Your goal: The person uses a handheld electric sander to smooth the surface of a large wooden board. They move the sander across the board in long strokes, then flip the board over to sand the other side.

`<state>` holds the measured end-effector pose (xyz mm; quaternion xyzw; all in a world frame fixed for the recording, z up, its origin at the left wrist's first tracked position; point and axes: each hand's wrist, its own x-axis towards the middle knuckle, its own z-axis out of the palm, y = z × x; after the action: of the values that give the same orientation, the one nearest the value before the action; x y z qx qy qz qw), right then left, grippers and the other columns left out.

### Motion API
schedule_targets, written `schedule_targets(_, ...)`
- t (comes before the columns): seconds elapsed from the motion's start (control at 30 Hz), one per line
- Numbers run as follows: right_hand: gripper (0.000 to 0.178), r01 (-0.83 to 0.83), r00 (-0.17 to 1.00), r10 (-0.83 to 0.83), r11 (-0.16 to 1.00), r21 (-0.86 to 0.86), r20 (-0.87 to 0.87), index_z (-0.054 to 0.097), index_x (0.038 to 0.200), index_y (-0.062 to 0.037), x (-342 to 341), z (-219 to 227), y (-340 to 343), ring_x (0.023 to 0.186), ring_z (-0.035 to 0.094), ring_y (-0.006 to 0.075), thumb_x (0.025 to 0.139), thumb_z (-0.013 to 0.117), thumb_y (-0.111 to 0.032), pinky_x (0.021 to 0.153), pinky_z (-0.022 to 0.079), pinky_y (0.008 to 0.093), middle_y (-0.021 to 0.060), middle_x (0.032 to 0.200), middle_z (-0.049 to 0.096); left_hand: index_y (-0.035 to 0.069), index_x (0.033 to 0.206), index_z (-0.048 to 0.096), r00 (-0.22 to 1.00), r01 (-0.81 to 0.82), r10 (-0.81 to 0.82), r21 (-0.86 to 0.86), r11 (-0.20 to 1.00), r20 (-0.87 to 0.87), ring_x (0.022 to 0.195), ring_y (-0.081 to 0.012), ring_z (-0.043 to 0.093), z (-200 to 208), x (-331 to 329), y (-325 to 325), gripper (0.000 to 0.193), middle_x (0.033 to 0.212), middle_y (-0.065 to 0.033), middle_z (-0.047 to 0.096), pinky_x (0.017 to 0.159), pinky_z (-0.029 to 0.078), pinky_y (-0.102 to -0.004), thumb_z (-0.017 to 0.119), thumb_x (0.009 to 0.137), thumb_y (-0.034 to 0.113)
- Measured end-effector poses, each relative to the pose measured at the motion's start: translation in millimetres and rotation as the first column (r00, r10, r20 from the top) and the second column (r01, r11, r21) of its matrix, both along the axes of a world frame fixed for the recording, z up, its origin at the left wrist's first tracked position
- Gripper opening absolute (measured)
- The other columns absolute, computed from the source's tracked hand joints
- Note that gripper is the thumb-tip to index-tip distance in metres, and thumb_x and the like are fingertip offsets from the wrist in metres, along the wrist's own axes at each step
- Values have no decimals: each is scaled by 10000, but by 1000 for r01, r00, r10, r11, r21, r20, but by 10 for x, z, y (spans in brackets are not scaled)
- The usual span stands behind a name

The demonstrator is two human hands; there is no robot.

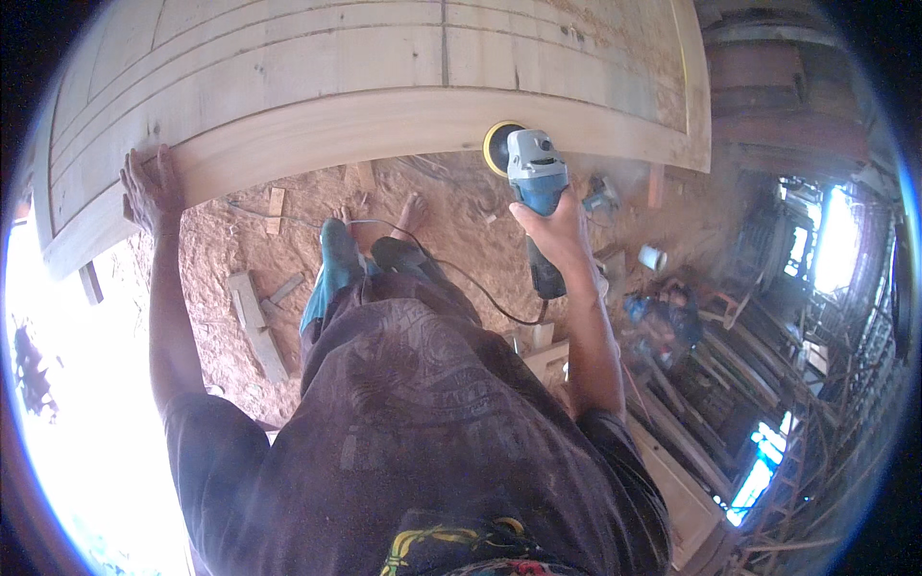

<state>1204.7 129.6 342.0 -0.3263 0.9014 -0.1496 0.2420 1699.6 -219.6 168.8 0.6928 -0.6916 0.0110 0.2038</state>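
A pale wooden door panel (365, 67) with grooved lines and a frame spans the top of the view. My right hand (557, 226) is wrapped round the body of a blue and grey angle grinder (540, 178). Its round yellow-rimmed sanding disc (498, 149) meets the panel's near edge, right of the middle; I cannot tell how firmly it presses. My left hand (154, 190) lies on the near edge at the far left, fingers stretched over the wood and holding nothing. A dark power cord (480, 291) loops from the grinder's tail towards my legs.
Below, the brown dirt floor (230, 317) holds wood offcuts (255, 324) and my bare feet. Another blue power tool (602, 195) lies behind my right wrist, near a white cup-shaped container (652, 257). Stacked timber (711, 384) fills the right side, where a crouching person (672, 317) shows dimly.
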Motion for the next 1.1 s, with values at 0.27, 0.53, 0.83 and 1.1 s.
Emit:
schedule_targets(0.27,493,30,1000,-31,995,-98,-3,676,1141,8,-542,44,299,793,706,222,775,852,-270,758,565,385,123,947,727,77,1589,373,999,-36,37,88,995,-15,1560,-316,279,-34,49,-28,891,1663,-157,350,1238,208,-513,444,990,732)
schedule_targets(0.53,377,182,982,-179,982,-54,67,718,1013,-46,-1390,41,714,748,680,176,779,856,-307,709,544,360,53,838,710,61,1618,317,990,-120,123,45,992,-68,1578,-334,218,-129,-196,133,918,1691,-190,271,1244,198,-526,413,994,727)
schedule_targets(0.83,430,435,898,-420,893,-114,133,711,1069,-51,-2033,260,964,758,670,173,797,848,-355,698,532,334,42,866,702,140,1637,307,983,-182,182,55,982,-5,1588,-296,201,-188,-173,152,940,1705,-143,269,1247,160,-536,381,962,789)
schedule_targets(1.1,403,147,957,-118,985,-92,267,710,1035,-38,-462,219,49,682,675,156,824,839,-356,639,546,334,55,799,704,169,1632,324,974,-218,218,9,976,-54,1582,-284,226,-90,-396,252,887,1715,-81,272,1246,163,-514,371,977,765)
